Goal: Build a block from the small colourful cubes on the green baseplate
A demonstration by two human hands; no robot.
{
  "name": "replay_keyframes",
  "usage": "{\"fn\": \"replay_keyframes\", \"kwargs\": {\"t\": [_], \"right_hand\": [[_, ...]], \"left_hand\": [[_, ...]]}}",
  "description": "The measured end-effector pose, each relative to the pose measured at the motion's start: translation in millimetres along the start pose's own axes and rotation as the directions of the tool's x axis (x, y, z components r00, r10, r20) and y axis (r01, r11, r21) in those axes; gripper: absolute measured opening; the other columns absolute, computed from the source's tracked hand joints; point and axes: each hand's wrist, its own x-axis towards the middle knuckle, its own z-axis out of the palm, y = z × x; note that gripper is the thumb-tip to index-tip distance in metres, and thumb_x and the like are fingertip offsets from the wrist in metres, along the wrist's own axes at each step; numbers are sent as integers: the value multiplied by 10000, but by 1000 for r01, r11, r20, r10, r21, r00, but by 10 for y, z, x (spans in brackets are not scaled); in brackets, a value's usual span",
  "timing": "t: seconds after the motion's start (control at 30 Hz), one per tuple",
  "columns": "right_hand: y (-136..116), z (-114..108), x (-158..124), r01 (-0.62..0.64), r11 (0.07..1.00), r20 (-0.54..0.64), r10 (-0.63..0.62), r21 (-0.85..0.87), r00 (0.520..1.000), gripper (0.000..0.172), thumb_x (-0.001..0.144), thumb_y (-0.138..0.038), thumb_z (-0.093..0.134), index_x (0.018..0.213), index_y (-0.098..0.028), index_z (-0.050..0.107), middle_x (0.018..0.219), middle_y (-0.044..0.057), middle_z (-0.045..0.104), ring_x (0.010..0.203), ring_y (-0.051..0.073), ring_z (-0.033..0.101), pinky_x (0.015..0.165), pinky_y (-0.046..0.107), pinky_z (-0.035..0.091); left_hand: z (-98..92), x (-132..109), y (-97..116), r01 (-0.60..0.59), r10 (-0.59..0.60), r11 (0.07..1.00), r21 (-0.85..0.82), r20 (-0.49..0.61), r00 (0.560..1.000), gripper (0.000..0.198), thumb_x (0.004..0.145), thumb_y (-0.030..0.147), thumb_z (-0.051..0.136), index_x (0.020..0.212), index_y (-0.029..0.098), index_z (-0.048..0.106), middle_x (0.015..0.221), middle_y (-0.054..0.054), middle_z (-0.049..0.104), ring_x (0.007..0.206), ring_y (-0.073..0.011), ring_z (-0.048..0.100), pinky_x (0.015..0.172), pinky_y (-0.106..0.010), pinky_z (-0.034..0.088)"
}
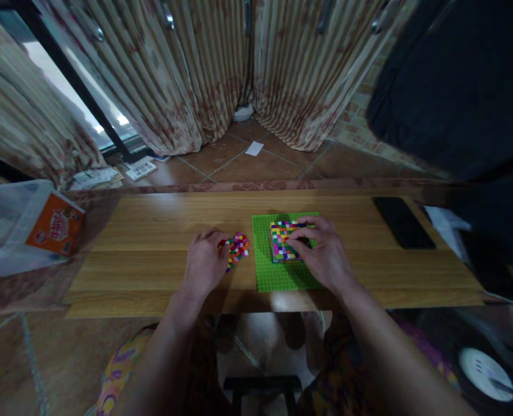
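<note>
A green studded baseplate (pixel 263 277) lies on the wooden table, and on it stands a square block of many-coloured small bricks (pixel 280 240). My right hand (pixel 326 251) is over the block's right side, thumb and fingertips pinched together at its top; anything between them is too small to make out. Left of the baseplate, a loose pile of small coloured bricks (pixel 238 247) is spread on the wood. My left hand (pixel 207 260) rests at the pile's left edge with its fingers curled in and touching the bricks. What those fingers hold is hidden.
The long wooden table (pixel 152 248) carries a black phone (pixel 404 222) at its right. A clear plastic box (pixel 5 231) with an orange label stands off the left end. Curtains (pixel 196 86) hang beyond, and a white power strip (pixel 486 374) sits low at right.
</note>
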Motion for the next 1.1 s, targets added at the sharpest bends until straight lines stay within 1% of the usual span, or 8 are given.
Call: {"fn": "replay_keyframes", "kwargs": {"t": [0.13, 0.3, 0.5, 0.6, 0.73, 0.87, 0.97, 1.1], "right_hand": [[-28, -9, -19, 73, 994, -15, -74, -85, 997, 119, 825, -289, 636, 739, -260, 712, 1035, 43, 634, 995, 242, 547, 885, 439, 439], [-10, -11, -34, 192, 961, 35, -189, -198, 981, 180, 862, -291, 587, 737, -249, 711, 997, 48, 654, 949, 246, 548, 827, 426, 458], [64, -6, -74, 253, 917, 89, -237, -307, 967, 202, 884, -301, 548, 769, -247, 705, 1047, 46, 656, 958, 251, 554, 818, 438, 468], [58, -13, -97, 258, 908, 67, -250, -330, 966, 210, 890, -317, 539, 795, -247, 713, 1049, 55, 654, 950, 254, 557, 802, 440, 485], [10, -20, -129, 256, 916, 16, -264, -308, 964, 193, 892, -308, 545, 844, -240, 719, 1036, 61, 658, 948, 249, 568, 810, 439, 503], [-41, -29, -135, 195, 947, -45, -214, -256, 976, 174, 890, -297, 554, 927, -233, 712, 1061, 66, 656, 968, 242, 586, 843, 438, 507], [-69, -33, -120, 168, 960, -79, -190, -224, 979, 160, 885, -285, 562, 928, -236, 708, 1052, 60, 658, 965, 233, 600, 853, 428, 510], [-107, -26, -107, 158, 973, -76, -173, -167, 982, 146, 883, -271, 566, 919, -235, 703, 1057, 53, 655, 966, 213, 615, 875, 408, 508]], "left_hand": [[-25, 1, -15, 35, -35, 999, 4, -6, 999, 234, 817, 161, 509, 940, 196, 705, 997, -62, 712, 954, -221, 629, 917, -367, 470], [-105, 15, -127, 114, -114, 993, -20, -10, 993, 285, 813, 115, 467, 932, 186, 716, 1005, -74, 710, 953, -212, 633, 909, -351, 478], [-144, 2, -179, 112, -112, 993, -34, 3, 994, 310, 776, 75, 475, 923, 189, 724, 998, -66, 711, 946, -199, 634, 907, -334, 482], [-104, 12, -146, 86, -87, 996, 13, 40, 995, 298, 780, 90, 488, 922, 207, 723, 1024, -50, 709, 954, -189, 629, 918, -324, 471], [-64, 39, -116, 101, -107, 990, 96, 56, 993, 300, 789, 108, 487, 942, 224, 718, 1027, -42, 704, 972, -188, 618, 929, -321, 450], [-47, 47, -101, 122, -130, 981, 152, 48, 990, 288, 784, 134, 504, 964, 225, 709, 1048, -46, 693, 996, -201, 601, 933, -330, 433], [-35, 50, -74, 130, -141, 973, 193, 47, 989, 267, 789, 151, 506, 950, 225, 706, 1047, -50, 687, 979, -208, 595, 924, -345, 426], [-20, 72, -47, 117, -132, 967, 225, 55, 990, 250, 815, 180, 488, 925, 229, 708, 1067, -50, 682, 995, -224, 581, 913, -366, 415]]}}
